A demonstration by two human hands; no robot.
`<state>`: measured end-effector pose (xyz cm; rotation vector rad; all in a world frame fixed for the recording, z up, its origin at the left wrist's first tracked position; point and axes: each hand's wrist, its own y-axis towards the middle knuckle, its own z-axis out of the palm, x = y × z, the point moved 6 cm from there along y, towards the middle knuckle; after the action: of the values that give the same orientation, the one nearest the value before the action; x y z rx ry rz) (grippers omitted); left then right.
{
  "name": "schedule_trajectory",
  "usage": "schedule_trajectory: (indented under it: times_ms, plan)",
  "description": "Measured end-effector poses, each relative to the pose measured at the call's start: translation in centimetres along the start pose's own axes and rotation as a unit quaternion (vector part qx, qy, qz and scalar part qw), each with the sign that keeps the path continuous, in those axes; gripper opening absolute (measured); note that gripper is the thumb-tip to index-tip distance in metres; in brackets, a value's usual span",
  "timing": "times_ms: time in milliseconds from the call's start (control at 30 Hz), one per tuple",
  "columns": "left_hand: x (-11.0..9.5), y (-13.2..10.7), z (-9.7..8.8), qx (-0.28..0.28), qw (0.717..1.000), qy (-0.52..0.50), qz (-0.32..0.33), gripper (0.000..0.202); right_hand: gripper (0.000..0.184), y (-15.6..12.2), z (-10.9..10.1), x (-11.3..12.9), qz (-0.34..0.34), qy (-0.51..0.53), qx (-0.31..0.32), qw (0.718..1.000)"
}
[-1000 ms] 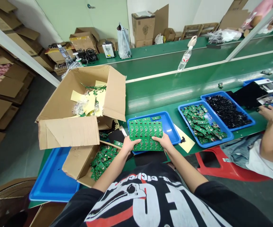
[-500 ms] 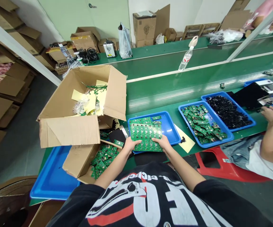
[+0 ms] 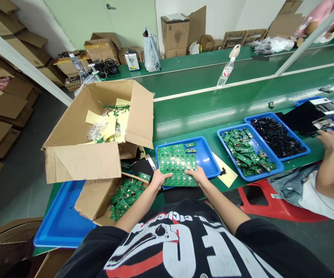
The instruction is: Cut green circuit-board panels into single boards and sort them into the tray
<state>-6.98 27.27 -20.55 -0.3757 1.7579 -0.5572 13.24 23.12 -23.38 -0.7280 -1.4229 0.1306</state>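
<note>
Both my hands grip the near edge of a green circuit board panel (image 3: 177, 164) made of many small boards. My left hand (image 3: 159, 178) pinches its near left corner and my right hand (image 3: 197, 176) pinches its near right side. The panel lies over the front of a blue tray (image 3: 206, 156) on the green bench, with more green board pieces (image 3: 190, 145) under and behind it. A low cardboard box (image 3: 97, 197) of separated small green boards (image 3: 125, 195) sits just left of my left hand.
A large open cardboard box (image 3: 97, 127) with yellow sheets stands at the left, and an empty blue tray (image 3: 59, 220) lies below it. To the right are a blue tray of green boards (image 3: 249, 152) and one of black parts (image 3: 277, 135). A co-worker's hand (image 3: 331, 141) works at far right. A plastic bottle (image 3: 226, 71) stands on the conveyor.
The panel has flattened slightly and shifted a little nearer the tray; my right hand has slid a bit inward along its near edge. The co-worker's hand stays at the right.
</note>
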Motion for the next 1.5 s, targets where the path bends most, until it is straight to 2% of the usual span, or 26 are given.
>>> schedule_trajectory:
  times_ms: [200,567,700,867,933,1067,1167,1200,1267,1367,1400,1500]
  plan:
    - [-0.7,-0.5,-0.2,-0.015,1.000,0.007,0.007,0.025,0.032,-0.1,0.0,0.2,-0.003,-0.006,-0.002,1.000]
    - [-0.9,-0.3,0.1,-0.006,1.000,0.002,0.024,0.026,0.040,-0.3,-0.2,1.2,-0.015,-0.003,0.004,1.000]
    - [-1.7,-0.6,-0.1,0.032,0.999,-0.001,0.020,0.032,0.042,-0.6,-0.1,1.4,-0.002,0.018,0.037,0.999]
    - [-4.1,-1.0,-0.5,0.094,0.994,-0.022,0.055,0.047,0.045,-1.2,0.2,2.9,0.009,0.098,0.106,0.990]
    - [-4.7,-0.9,-0.9,0.085,0.994,-0.022,0.071,0.056,0.046,-1.4,0.1,3.9,-0.012,0.090,0.097,0.991]
    - [-5.7,-0.6,-1.7,0.012,0.994,0.001,0.109,0.073,0.047,-1.8,0.1,5.4,-0.052,0.064,0.091,0.992]
    - [-6.7,-1.0,-2.2,-0.040,0.987,0.080,0.137,0.070,0.045,-2.1,0.4,5.4,-0.014,0.091,0.125,0.988]
    - [-7.0,-1.2,-2.1,-0.039,0.984,0.099,0.140,0.068,0.043,-2.2,0.5,5.1,0.013,0.102,0.138,0.985]
    - [-7.2,-1.4,-1.6,0.001,0.988,0.087,0.129,0.061,0.040,-2.4,0.6,4.5,0.065,0.115,0.159,0.978]
    - [-7.1,-1.6,-1.0,0.050,0.993,0.027,0.108,0.053,0.038,-2.5,0.8,4.1,0.084,0.119,0.162,0.976]
    - [-7.0,-1.6,-1.0,0.042,0.993,0.022,0.106,0.054,0.037,-2.5,0.8,4.1,0.077,0.119,0.154,0.978]
    - [-6.6,-1.4,-1.8,-0.027,0.992,0.046,0.114,0.062,0.036,-2.5,0.9,4.4,0.042,0.105,0.132,0.985]
